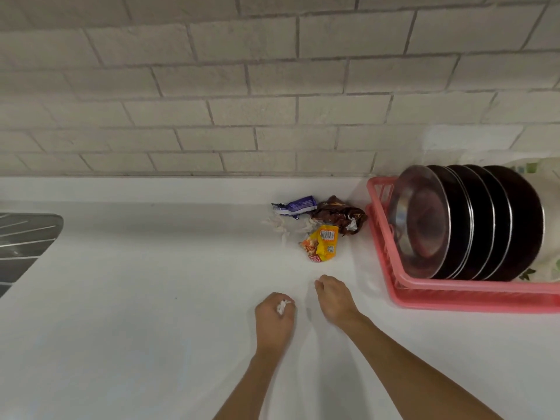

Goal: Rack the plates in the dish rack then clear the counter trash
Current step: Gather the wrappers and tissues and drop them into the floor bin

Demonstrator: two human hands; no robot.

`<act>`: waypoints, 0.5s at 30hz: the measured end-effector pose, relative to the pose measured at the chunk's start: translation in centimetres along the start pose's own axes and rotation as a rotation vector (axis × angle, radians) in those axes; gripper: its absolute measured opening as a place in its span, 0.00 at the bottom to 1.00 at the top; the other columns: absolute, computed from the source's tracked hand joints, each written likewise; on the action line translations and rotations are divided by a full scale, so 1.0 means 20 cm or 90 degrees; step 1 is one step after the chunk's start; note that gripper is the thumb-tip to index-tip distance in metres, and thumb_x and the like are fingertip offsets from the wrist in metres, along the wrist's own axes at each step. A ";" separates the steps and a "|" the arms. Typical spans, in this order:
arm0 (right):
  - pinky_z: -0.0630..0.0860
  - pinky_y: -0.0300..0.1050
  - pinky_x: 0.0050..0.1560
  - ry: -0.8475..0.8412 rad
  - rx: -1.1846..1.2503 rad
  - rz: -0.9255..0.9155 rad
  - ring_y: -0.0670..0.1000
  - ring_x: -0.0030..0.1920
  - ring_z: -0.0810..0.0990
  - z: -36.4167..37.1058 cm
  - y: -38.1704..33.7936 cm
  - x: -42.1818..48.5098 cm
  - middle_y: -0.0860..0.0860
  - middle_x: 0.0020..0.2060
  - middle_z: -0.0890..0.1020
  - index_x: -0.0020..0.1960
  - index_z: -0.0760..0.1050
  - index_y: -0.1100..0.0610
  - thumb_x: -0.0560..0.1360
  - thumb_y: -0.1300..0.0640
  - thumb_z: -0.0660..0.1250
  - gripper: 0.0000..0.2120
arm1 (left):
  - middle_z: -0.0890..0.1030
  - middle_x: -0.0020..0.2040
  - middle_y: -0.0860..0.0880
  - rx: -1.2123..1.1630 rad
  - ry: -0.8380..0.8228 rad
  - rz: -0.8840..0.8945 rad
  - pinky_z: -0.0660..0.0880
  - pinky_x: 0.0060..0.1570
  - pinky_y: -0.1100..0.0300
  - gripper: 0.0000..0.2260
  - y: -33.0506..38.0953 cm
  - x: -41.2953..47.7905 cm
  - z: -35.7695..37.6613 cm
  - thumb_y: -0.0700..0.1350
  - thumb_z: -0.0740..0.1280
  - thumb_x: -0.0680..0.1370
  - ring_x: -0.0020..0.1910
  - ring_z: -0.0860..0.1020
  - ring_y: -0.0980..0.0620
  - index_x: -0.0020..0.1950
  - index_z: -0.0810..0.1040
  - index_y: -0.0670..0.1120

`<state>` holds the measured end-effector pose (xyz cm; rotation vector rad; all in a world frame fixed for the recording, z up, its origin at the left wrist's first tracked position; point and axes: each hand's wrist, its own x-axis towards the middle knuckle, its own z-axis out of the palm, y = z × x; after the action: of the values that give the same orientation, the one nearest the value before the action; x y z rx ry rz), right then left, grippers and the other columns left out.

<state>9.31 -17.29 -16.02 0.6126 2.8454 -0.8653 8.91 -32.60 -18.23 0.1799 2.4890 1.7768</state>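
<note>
At a white desk, five dark plates stand on edge in a pink rack at the right, so we judge the racking done and the trash clearing under way. The left hand is clenched on a crumpled white scrap. The right hand hovers just beside it, apart from it, fingers loosely curled with nothing visible in them. The remaining trash lies straight ahead of both hands, towards the wall and just left of the rack. A yellow wrapper is nearest, with a brown wrapper, a purple wrapper and white shreds behind it. The yellow wrapper's long axis runs roughly near to far, tilted slightly right, and we judge the right hand the closer one, directly below it in view. It needs only a short forward reach.
</note>
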 end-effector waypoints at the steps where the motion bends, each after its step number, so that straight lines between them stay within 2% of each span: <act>1: 0.62 0.43 0.43 -0.013 0.025 0.001 0.52 0.43 0.70 0.00 0.01 0.00 0.55 0.41 0.74 0.33 0.58 0.52 0.84 0.56 0.52 0.19 | 0.82 0.36 0.52 0.009 -0.006 -0.001 0.73 0.40 0.69 0.07 0.00 0.00 0.00 0.35 0.66 0.72 0.39 0.79 0.56 0.36 0.80 0.44; 6: 0.63 0.45 0.38 -0.049 0.144 0.029 0.52 0.38 0.69 -0.05 0.04 -0.07 0.50 0.32 0.69 0.32 0.61 0.55 0.83 0.55 0.54 0.21 | 0.77 0.30 0.48 0.073 -0.039 0.047 0.71 0.34 0.59 0.09 -0.01 -0.05 0.00 0.44 0.59 0.72 0.31 0.75 0.50 0.34 0.75 0.47; 8: 0.63 0.41 0.34 -0.053 0.156 0.039 0.49 0.34 0.69 -0.05 0.04 -0.14 0.49 0.30 0.69 0.31 0.62 0.55 0.84 0.53 0.54 0.22 | 0.75 0.30 0.46 0.055 -0.033 0.040 0.70 0.33 0.54 0.09 -0.01 -0.10 0.00 0.44 0.58 0.72 0.30 0.73 0.48 0.33 0.73 0.46; 11: 0.65 0.32 0.34 -0.054 0.167 0.040 0.45 0.34 0.70 -0.02 0.07 -0.27 0.47 0.33 0.71 0.31 0.64 0.53 0.83 0.52 0.55 0.22 | 0.71 0.27 0.46 -0.027 -0.021 -0.005 0.67 0.32 0.57 0.10 0.03 -0.17 -0.01 0.43 0.59 0.71 0.28 0.69 0.54 0.30 0.69 0.44; 15: 0.67 0.28 0.39 -0.054 0.211 0.032 0.44 0.40 0.73 0.02 0.11 -0.44 0.46 0.38 0.75 0.35 0.70 0.52 0.83 0.54 0.57 0.17 | 0.67 0.25 0.52 -0.104 -0.004 -0.049 0.64 0.31 0.65 0.15 0.09 -0.28 -0.01 0.42 0.64 0.74 0.27 0.66 0.57 0.28 0.65 0.45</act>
<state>18.16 -18.82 -15.57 0.6586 2.6191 -1.3330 14.57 -33.05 -16.52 0.0783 2.2991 1.9328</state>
